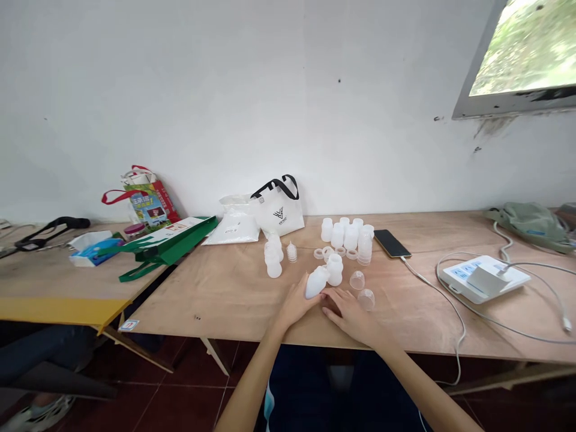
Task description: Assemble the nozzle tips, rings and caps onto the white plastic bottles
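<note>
My left hand [294,305] grips a small white plastic bottle [316,282], tilted, just above the wooden table [225,300]. My right hand [351,313] rests flat on the table beside it, fingertips close to the bottle's base. Just beyond stand another white bottle [335,269] and two clear caps [357,279] [366,299]. A cluster of several white bottles [348,235] and small rings [319,253] sits farther back. A few more bottles [273,257] stand to the left.
A black phone [390,243] with a cable lies right of the bottles, and a white power strip [483,278] with cords sits farther right. A white tote bag [279,210], a plastic pouch [234,228], green bags [168,240] and a tissue box [92,249] line the back left.
</note>
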Tool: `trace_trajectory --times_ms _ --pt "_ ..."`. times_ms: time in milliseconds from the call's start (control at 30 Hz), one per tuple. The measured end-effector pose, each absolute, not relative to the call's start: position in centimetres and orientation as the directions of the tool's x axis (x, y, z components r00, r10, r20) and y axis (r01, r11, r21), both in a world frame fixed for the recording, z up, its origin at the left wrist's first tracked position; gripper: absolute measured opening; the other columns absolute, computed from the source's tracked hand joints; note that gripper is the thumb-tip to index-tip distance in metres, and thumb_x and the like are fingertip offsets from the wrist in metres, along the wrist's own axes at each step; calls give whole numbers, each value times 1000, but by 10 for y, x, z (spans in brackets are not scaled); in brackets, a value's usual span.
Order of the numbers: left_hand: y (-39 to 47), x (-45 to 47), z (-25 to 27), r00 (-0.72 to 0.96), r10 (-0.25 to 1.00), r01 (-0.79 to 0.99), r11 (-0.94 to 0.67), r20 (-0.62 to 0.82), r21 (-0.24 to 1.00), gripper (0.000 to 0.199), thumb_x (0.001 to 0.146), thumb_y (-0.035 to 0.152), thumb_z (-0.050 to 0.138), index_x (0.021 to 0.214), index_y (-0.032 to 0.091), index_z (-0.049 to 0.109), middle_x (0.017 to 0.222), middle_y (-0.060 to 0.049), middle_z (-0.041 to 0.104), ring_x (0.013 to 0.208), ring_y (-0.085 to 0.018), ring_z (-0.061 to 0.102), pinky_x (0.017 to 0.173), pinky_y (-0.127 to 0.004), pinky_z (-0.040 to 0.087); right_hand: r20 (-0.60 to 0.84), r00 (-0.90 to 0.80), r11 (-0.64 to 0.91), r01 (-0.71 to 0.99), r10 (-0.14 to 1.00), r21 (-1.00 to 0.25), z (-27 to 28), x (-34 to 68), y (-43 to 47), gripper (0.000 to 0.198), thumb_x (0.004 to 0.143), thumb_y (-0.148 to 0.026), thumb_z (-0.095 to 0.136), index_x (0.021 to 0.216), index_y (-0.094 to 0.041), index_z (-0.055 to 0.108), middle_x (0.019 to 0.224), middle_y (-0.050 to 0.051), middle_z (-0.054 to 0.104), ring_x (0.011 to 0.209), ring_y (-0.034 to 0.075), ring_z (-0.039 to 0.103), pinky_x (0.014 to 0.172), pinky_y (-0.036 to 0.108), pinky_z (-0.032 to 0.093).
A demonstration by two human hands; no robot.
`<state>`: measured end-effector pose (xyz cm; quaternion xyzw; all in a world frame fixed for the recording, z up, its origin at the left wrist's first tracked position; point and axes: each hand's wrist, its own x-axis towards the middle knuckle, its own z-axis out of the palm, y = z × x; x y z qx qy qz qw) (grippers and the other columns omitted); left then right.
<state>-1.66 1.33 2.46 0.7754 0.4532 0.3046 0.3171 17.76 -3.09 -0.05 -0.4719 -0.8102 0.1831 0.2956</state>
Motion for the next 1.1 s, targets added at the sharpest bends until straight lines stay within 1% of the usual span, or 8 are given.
trace_trajectory --times_ms 133,300,533,700,800,867,967,1100 --pt "11 -18 27 390 910 508 -339 139 792 44 91 50 65 123 21 56 121 -9 70 111 -30 64 95 -42 51 324 -377 497 684 868 -535 3 178 -32 22 100 -25 51 122 -26 55 123 7 68 115 27 62 99 46 48" --pt "11 -20 23 433 884 438 -379 178 815 52 96 54 57 136 21 50 142 -13 60 132 -29 55 110 -43 43 349 -356 493 712 867 -500 2 176 -32 20 102 -24 49 121 -24 56 116 8 70 108 27 64 95 46 49" --pt "14 -19 18 453 862 434 -437 228 788 55 100 54 49 145 22 48 144 -13 59 136 -30 52 116 -49 38 402 -412 562 723 817 -401 3 173 -34 22 100 -21 45 98 -25 66 99 7 71 95 28 65 85 45 52" --pt "14 -22 23 466 863 436 -416 196 798 59 98 54 53 148 23 46 150 -12 54 139 -30 50 116 -47 39 502 -260 496 760 825 -421 17 193 -33 23 101 -30 45 98 -28 67 99 7 69 97 26 65 85 40 51" --pt "12 -22 29 440 873 455 -419 211 785 51 95 56 58 133 23 59 135 -11 66 125 -30 60 106 -44 47 528 -94 335 861 844 -382 24 220 -29 23 100 -38 48 91 -26 65 96 8 67 92 26 65 71 35 48" --pt "10 -22 32 410 889 491 -402 201 773 46 93 58 59 123 23 63 121 -9 71 112 -30 66 97 -42 51 485 -49 241 909 873 -341 25 238 -26 21 97 -42 52 90 -26 64 93 9 66 82 25 65 61 33 44" --pt "9 -21 36 352 918 546 -362 185 755 41 92 57 60 113 23 65 104 -5 73 97 -27 67 87 -39 53 286 -41 140 932 957 -335 21 255 -25 18 90 -42 60 98 -26 62 90 7 69 69 24 65 55 31 40" --pt "10 -24 44 268 920 490 -385 286 782 38 88 51 67 112 22 66 106 -5 73 98 -26 67 89 -39 53 124 -62 109 901 990 -420 20 255 -24 22 85 -45 66 92 -25 62 80 6 72 68 27 68 58 34 43"
